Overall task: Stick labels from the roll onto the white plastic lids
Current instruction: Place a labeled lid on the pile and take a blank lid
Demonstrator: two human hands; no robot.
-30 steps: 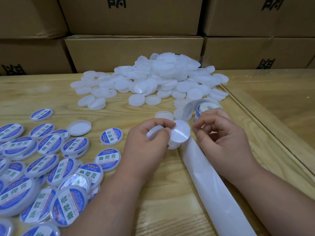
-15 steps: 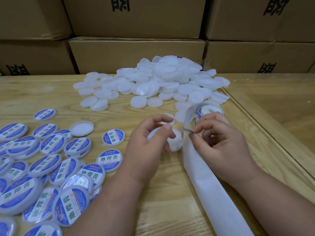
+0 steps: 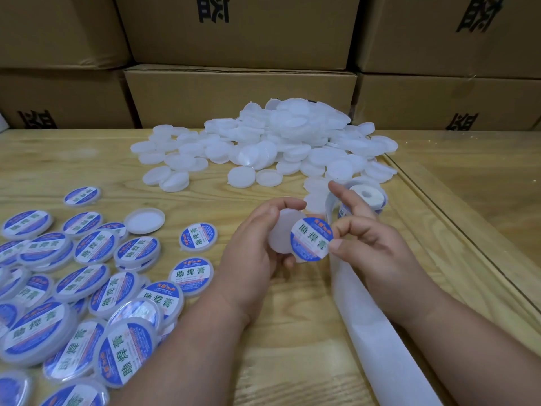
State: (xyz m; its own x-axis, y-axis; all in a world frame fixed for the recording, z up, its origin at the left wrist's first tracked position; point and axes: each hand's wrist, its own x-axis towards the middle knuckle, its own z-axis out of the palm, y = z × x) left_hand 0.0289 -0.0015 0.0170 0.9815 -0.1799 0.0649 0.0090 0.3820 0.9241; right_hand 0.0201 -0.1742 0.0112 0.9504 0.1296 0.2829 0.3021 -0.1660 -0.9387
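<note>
My left hand point(image 3: 251, 247) grips a plain white lid point(image 3: 282, 234) above the middle of the table, fingers curled round its rim. My right hand point(image 3: 371, 247) pinches a round blue-and-white label point(image 3: 311, 239) by its right edge; the label overlaps the lid's right side, printed face towards me. The label roll point(image 3: 366, 197) stands just behind my right hand, and its empty white backing strip point(image 3: 377, 326) trails towards the front edge under my right forearm.
A heap of unlabelled white lids point(image 3: 281, 142) lies at the back centre. Several labelled lids point(image 3: 87, 276) are spread at the left, one upturned plain lid point(image 3: 144, 220) among them. Cardboard boxes point(image 3: 240, 92) wall the back. A raised wooden edge point(image 3: 456, 227) runs along the right.
My right hand has peeled a label off the roll and brought it left against the lid. The left hand turned the lid's flat face up towards me.
</note>
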